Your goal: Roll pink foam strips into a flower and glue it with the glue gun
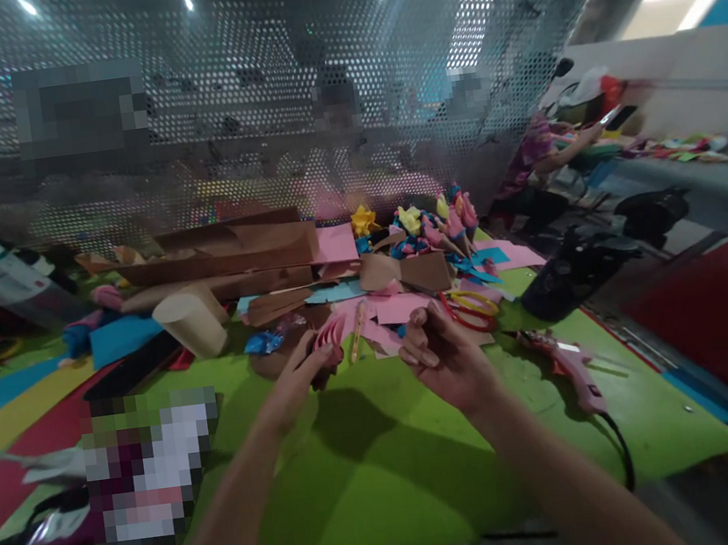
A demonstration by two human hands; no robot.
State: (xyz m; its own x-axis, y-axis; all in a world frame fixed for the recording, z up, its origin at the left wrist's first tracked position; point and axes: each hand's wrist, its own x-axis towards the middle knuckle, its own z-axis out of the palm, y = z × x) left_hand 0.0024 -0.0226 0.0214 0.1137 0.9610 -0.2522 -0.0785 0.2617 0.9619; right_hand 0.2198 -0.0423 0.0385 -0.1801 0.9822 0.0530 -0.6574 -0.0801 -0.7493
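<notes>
My left hand (pixel 303 373) is closed round a pink paper flower (pixel 330 337) with layered, curled petals, held above the green table. To its right my right hand (pixel 444 351) is raised, with its fingers curled in toward the thumb; whether anything small is between them is hidden. A pencil (pixel 358 333) lies between the two hands. Just behind my right hand are scissors with red and yellow handles (pixel 474 307). Pink paper pieces (pixel 401 307) lie beyond my hands. A pink hot glue gun (pixel 567 362) rests on the table to the right.
Brown paper (pixel 235 248) and finished paper flowers (pixel 444 223) stand at the back before a perforated metal screen (pixel 237 102). A tan roll (pixel 191 325) stands left of centre. A dark bottle (pixel 563 274) lies at the right edge. Another person (pixel 539 154) sits farther right.
</notes>
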